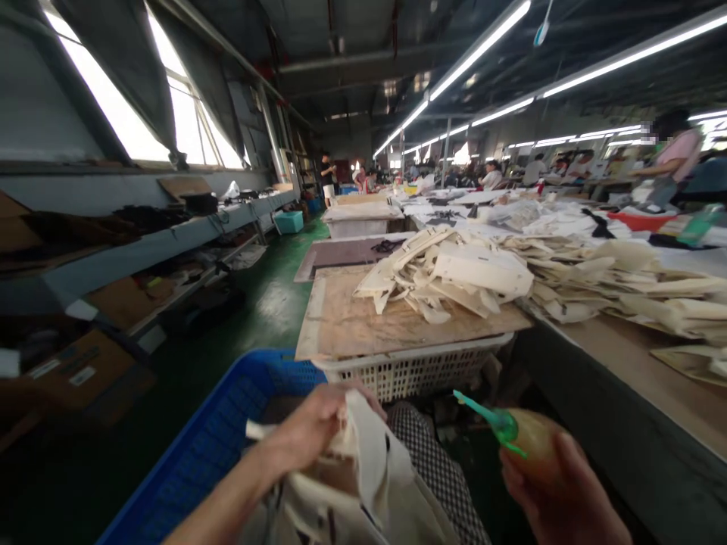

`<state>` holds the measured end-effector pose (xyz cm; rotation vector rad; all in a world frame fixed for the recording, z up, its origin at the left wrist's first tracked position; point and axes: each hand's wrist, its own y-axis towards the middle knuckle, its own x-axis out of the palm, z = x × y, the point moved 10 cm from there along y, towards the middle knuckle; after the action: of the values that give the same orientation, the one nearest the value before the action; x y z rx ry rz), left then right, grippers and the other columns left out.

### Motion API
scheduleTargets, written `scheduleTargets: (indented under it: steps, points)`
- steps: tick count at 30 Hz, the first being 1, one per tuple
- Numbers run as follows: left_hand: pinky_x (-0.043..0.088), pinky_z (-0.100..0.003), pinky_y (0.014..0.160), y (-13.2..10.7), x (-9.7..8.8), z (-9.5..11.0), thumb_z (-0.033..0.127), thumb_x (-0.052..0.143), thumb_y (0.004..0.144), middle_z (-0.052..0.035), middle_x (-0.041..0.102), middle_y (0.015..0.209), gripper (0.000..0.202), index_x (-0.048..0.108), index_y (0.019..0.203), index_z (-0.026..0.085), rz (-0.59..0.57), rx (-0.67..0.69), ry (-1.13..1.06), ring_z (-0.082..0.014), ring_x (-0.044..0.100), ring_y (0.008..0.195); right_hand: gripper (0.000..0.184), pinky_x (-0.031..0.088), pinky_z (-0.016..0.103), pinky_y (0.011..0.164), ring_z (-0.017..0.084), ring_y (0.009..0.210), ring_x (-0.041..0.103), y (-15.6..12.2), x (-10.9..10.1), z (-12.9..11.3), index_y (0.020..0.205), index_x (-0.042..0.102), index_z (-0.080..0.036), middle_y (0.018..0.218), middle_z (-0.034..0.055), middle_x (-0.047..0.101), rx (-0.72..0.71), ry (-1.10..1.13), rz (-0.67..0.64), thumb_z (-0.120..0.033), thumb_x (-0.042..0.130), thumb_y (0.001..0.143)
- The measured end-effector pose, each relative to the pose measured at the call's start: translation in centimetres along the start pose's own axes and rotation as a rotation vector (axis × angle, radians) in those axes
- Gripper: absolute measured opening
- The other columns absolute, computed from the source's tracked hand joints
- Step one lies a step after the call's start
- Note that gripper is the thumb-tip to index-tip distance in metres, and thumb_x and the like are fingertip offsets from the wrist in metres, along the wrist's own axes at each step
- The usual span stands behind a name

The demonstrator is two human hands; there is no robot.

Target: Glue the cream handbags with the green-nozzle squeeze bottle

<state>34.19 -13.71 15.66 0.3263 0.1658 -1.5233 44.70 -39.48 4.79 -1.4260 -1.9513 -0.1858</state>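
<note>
My left hand (318, 424) is closed on a cream fabric piece (366, 446) with dark slits, low in the middle of the head view. More of the same material hangs below it, over my lap. At the lower right, my right hand (560, 488) wraps round a squeeze bottle (537, 439) of yellowish liquid. Its green nozzle (482, 409) points up and to the left, apart from the fabric. Beyond my hands, a heap of cream pieces (454, 265) lies on a wooden board (346, 318).
The board rests on a white plastic basket (397, 375). A blue crate (187, 462) stands at my left. To the right, a long table (613, 352) carries more cream pieces (625, 280). Green floor (273, 295) runs along a shelf bench (141, 250). Several people are farther back.
</note>
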Motion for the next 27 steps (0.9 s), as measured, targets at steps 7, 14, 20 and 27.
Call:
scheduleTargets:
  steps: [7, 14, 20, 27]
  points:
    - [0.051, -0.029, 0.077, 5.0, 2.8, -9.5, 0.023, 0.062, 0.077, -0.0050, 0.073, 0.079, 0.014, 0.073, 0.076, 0.014, -0.243, -0.151, -0.093, -0.0189, 0.065, 0.078, 0.051, 0.060, 0.030, 0.057, 0.029, 0.085, 0.071, -1.9, -7.8, -1.0, 0.117, 0.072, -0.022, 0.108, 0.0110, 0.075, 0.049, -0.352, 0.154, -0.052, 0.076, 0.077]
    - [0.053, -0.035, 0.077, 8.9, 6.2, -16.5, 0.037, 0.065, 0.090, -0.0014, 0.068, 0.082, 0.024, 0.066, 0.083, 0.014, -0.300, -0.180, -0.080, -0.0159, 0.063, 0.076, 0.065, 0.057, 0.026, 0.061, 0.026, 0.087, 0.068, -2.0, -8.3, -0.5, 0.131, 0.061, -0.025, 0.110, 0.0067, 0.072, 0.016, -0.831, 0.028, -0.051, 0.080, 0.074]
    - [0.046, -0.027, 0.081, 10.2, 6.6, -17.7, 0.018, 0.065, 0.076, -0.0010, 0.068, 0.077, 0.009, 0.068, 0.068, 0.014, -0.300, -0.180, -0.067, -0.0165, 0.060, 0.079, 0.060, 0.059, 0.024, 0.071, 0.027, 0.095, 0.069, -0.8, -6.1, -1.7, 0.122, 0.066, -0.026, 0.110, 0.0044, 0.073, -0.142, -0.990, 0.079, -0.053, 0.081, 0.071]
    - [0.048, -0.028, 0.072, 9.6, 7.0, -18.7, 0.020, 0.059, 0.075, -0.0019, 0.067, 0.074, 0.011, 0.067, 0.073, 0.013, -0.292, -0.248, -0.095, -0.0159, 0.058, 0.070, 0.056, 0.059, 0.025, 0.063, 0.026, 0.085, 0.071, 0.1, -4.4, -1.3, 0.119, 0.066, -0.024, 0.103, 0.0049, 0.073, -0.201, -1.022, 0.011, -0.048, 0.083, 0.071]
